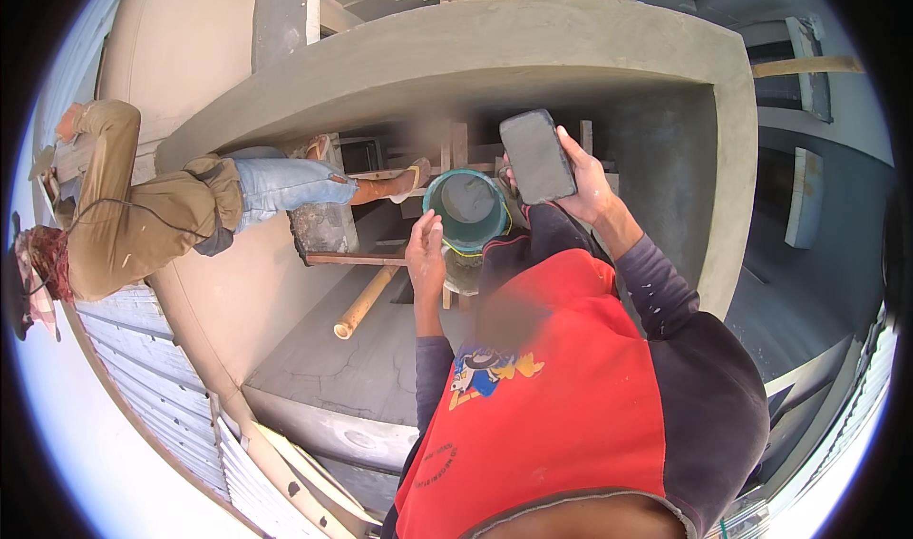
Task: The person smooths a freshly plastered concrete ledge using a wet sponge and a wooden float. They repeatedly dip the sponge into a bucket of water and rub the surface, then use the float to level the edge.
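One gray block (537, 156) is pinched in the right grip (582, 180), near one green bucket (483, 233).
It looks stiff and light, maybe slippery; its long edges seem best to hold. The left grip (426, 257) is loosely spread beside the bucket. One other person (143, 244) is at the left.

Open air above the bucket (493, 225), between my left hand (427, 257) and right hand (588, 185); concrete wall (661, 163) blocking the right side.

On my feed, a rectangular dark-grey block (539, 157) faces me, two o'clock from a green bucket (475, 239).
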The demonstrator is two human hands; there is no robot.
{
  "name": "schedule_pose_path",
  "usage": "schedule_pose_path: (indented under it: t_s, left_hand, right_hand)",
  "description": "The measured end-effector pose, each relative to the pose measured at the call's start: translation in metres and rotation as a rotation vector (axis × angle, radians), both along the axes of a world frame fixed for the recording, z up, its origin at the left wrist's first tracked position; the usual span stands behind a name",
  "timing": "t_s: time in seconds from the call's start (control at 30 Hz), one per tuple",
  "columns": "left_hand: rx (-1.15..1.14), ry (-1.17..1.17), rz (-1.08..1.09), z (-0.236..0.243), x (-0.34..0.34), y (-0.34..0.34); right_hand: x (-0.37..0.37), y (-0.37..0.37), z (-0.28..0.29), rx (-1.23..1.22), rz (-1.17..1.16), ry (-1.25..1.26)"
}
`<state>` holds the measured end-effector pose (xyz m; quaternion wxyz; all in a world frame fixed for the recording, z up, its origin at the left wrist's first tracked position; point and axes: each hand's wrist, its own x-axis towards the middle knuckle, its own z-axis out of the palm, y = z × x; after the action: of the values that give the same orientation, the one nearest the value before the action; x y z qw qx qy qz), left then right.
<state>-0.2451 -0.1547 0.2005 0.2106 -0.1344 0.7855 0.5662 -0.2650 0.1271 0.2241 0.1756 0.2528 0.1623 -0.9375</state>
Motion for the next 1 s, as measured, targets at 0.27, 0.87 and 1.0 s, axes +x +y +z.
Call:
schedule_pose_path:
  t_s: [0.27,0.87,1.0]
  left_hand:
    - [0.201,0.381,-0.21,0.099,-0.056,0.071]
    - [0.161,0.491,-0.068,0.11,-0.019,0.028]
    - [0.151,0.49,-0.067,0.101,-0.014,0.022]
  right_hand:
    - [0.005,-0.009,0.057,-0.11,0.169,0.205]
    - [0.051,-0.07,0.08,0.11,0.246,0.202]
    - [0.058,-0.073,0.077,0.148,0.231,0.174]
